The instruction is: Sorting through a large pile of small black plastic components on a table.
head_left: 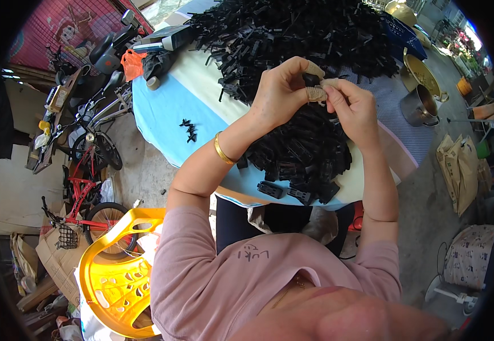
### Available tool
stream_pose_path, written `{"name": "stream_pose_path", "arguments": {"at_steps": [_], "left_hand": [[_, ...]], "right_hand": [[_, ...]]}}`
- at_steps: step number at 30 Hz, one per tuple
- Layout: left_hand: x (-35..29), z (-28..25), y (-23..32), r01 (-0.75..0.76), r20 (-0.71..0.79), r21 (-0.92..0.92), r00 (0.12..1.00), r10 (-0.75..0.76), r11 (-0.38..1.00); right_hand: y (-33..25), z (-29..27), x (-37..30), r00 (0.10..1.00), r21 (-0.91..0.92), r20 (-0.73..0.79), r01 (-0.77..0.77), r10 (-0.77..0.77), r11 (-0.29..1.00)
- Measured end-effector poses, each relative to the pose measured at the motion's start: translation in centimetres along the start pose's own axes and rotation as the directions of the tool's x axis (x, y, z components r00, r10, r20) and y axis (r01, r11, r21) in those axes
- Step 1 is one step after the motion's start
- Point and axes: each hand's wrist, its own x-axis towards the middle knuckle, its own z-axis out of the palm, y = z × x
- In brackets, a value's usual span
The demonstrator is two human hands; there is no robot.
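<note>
Both of my hands are raised over a table heaped with black plastic pieces. A small dark piece (311,80) is gripped between the thumb and fingers of my left hand (281,94). My right hand (354,108) meets it from the right, its thumb and fingertips pinched together at the piece's edge. What lies in that pinch is too small to make out. Pale wraps cover some fingertips. Beneath the hands lies a nearer pile of black plastic parts (301,148), and beyond them spreads a larger heap of black pieces (304,34).
A few black bits (189,129) lie apart on the blue tablecloth (164,128). To the right stand a metal pot (419,106) and a brass-coloured basin (423,71). An orange bag (133,64) sits at the table's left edge. A yellow chair (107,278) and red bicycle (82,196) are at left.
</note>
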Motion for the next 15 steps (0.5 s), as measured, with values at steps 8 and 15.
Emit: {"name": "stream_pose_path", "arguments": {"at_steps": [8, 15], "left_hand": [[-0.3, 0.9, -0.4, -0.154, -0.031, -0.075, 0.988, 0.152, 0.985], [-0.4, 0.5, 1.2, -0.125, -0.013, 0.166, 0.992, 0.129, 0.978]], "right_hand": [[-0.6, 0.0, 0.0, 0.981, 0.178, 0.028, -0.193, 0.191, 0.965], [1.0, -1.3, 1.1, 0.986, 0.235, 0.056, -0.166, 0.157, 0.958]]}}
